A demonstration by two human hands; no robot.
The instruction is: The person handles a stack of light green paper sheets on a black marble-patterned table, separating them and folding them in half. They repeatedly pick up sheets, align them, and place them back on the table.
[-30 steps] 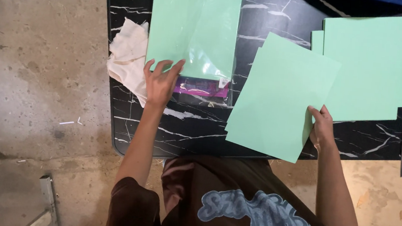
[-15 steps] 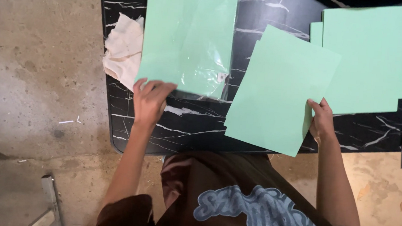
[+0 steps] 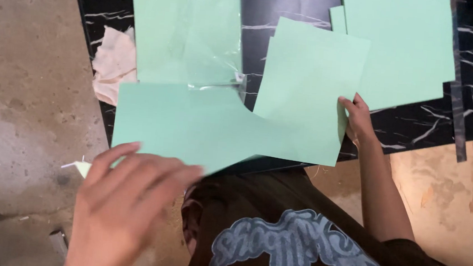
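Nearest the camera, in the lower left of the frame, the left hand (image 3: 121, 208) is hovering blurred and large, its fingers (image 3: 149, 171) lying loosely side by side and slightly spread. Its fingertips are meeting the near edge of a single mint-green paper sheet (image 3: 186, 126), which is jutting out over the table's near edge; whether they are pinching it or only touching it I cannot tell.

Right of centre, the right hand (image 3: 356, 117) is gripping the right edge of a pair of green sheets (image 3: 308, 82), two of them lying one on the other with a sliver of the under one showing at the left; the fingers are curled shut on that edge.

Farther off, at the upper left, a clear plastic packet of green paper (image 3: 185, 27) is resting on the black marbled table (image 3: 434, 126), its mouth touching the drawn sheet. One crumpled cream cloth (image 3: 115, 64) is lying just beside it at the left. At the upper right, a stack of green sheets (image 3: 401, 44) is showing at least two layers.
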